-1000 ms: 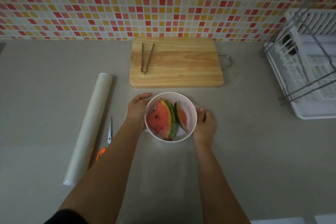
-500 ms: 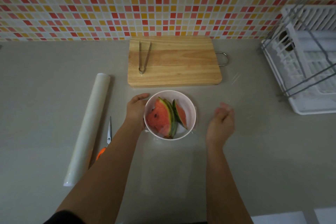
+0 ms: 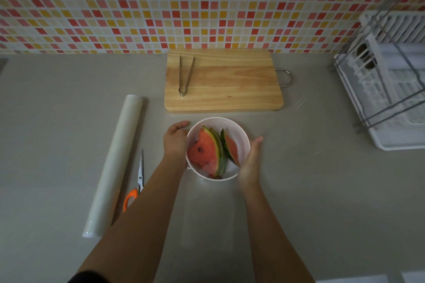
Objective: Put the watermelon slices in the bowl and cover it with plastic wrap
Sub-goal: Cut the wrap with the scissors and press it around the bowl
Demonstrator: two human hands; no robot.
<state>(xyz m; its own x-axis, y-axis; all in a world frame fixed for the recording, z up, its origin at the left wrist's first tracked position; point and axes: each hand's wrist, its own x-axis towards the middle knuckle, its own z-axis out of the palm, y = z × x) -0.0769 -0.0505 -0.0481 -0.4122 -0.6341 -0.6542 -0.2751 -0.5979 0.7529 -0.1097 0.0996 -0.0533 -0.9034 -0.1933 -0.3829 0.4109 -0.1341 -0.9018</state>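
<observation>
A white bowl stands on the grey counter in front of the cutting board. It holds upright watermelon slices: a large one on the left and a thinner one on the right. My left hand cups the bowl's left side, thumb near the far rim. My right hand lies against the bowl's right side with straight fingers. A clear sheet of plastic wrap shows faintly on the counter around the bowl; I cannot tell whether it covers the bowl.
A roll of plastic wrap lies at the left, with orange-handled scissors beside it. Metal tongs rest on the wooden cutting board by the tiled wall. A white dish rack stands at the right.
My right hand left the bowl's right side, swung out to the right, and has come back against the bowl. My left hand and the bowl have stayed in place.
</observation>
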